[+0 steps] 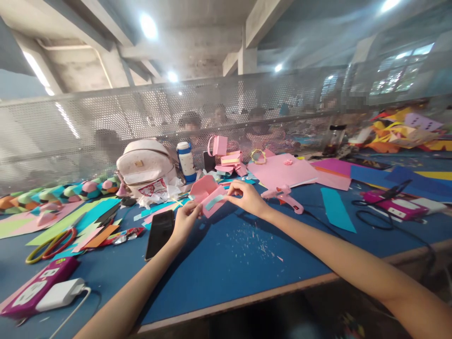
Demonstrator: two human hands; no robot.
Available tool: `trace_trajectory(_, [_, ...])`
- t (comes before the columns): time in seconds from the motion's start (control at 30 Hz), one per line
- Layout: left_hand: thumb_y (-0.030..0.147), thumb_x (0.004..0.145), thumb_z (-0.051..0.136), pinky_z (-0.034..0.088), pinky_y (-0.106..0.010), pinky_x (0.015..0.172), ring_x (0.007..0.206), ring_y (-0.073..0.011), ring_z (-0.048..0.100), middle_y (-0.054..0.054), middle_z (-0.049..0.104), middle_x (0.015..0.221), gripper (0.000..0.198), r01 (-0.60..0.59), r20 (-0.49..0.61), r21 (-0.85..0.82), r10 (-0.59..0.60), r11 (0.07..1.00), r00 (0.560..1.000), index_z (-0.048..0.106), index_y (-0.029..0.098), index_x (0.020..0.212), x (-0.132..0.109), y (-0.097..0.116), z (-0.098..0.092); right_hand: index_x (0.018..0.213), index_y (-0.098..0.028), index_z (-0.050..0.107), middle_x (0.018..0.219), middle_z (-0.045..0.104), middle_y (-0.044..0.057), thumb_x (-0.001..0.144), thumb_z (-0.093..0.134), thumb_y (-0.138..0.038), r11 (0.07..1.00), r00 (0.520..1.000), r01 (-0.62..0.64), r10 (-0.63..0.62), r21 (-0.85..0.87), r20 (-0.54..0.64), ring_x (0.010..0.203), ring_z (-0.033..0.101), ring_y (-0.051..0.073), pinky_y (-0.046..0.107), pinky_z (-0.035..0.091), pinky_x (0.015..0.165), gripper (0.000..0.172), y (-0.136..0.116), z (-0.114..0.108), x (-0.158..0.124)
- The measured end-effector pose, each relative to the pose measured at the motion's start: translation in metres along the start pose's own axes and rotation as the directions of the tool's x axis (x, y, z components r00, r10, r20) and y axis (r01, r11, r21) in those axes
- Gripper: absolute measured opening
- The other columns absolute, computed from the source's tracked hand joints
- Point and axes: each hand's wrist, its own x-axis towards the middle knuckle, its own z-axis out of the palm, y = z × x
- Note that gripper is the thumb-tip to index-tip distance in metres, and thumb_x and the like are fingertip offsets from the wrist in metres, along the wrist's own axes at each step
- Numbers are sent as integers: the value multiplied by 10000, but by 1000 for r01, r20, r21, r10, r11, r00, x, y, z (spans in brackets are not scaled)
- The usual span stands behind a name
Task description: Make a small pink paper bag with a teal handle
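Above the blue table, a folded pink paper piece (206, 190) with a light blue strip (214, 202) on its front is held between both hands. My left hand (187, 217) pinches its lower left edge. At its right edge the fingertips of my right hand (243, 195) are closed on the pink paper. A black phone (160, 234) lies beside my left wrist. To the right of my right hand lies a pink glue gun (283, 197) with a dark cord. Small paper scraps (256, 245) are scattered on the table below the hands.
A white backpack (146, 165) and a bottle (186, 161) stand at the back by a perforated metal screen (148, 110). Scissors (52, 245), coloured paper and a purple power strip (40, 286) lie left. Another purple power strip (395, 205) with cords lies right. People sit behind the screen.
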Motion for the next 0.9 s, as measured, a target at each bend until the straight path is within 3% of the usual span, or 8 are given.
trace_trajectory(0.17, [456, 848, 589, 431, -239, 602, 633, -133, 505, -16, 534, 642, 380, -9, 14, -7, 9, 1000, 1000, 648, 153, 627, 0, -1, 0, 669, -176, 562, 656, 523, -30, 762, 678, -275, 988, 989, -147, 148, 47, -8, 588, 421, 112, 248, 346, 576, 180, 13, -1, 1])
trace_trajectory(0.63, [439, 849, 600, 412, -247, 619, 644, -136, 510, -12, 536, 641, 373, -24, 45, -19, 25, 1000, 999, 635, 156, 608, -1, 3, 1, 690, -188, 557, 717, 544, -16, 766, 689, -275, 990, 989, -141, 141, 8, -38, 643, 468, 132, 259, 373, 617, 175, 18, -3, 2])
trace_trajectory(0.8, [442, 839, 619, 431, -242, 616, 644, -138, 513, -14, 531, 633, 376, -6, 13, -33, 7, 999, 1000, 639, 155, 596, -1, 1, 1, 875, -204, 572, 819, 556, 11, 804, 710, -294, 986, 987, -21, -6, -163, -161, 754, 516, 165, 275, 400, 681, 179, -1, -6, -4])
trace_trajectory(0.9, [441, 824, 641, 445, -240, 620, 641, -139, 526, -22, 553, 618, 384, 17, -14, -46, -18, 999, 1000, 652, 152, 571, -3, 2, 2, 853, -211, 590, 785, 574, 5, 864, 671, -322, 960, 991, 115, -128, -254, -38, 768, 539, 164, 280, 403, 729, 138, -19, 1, -11])
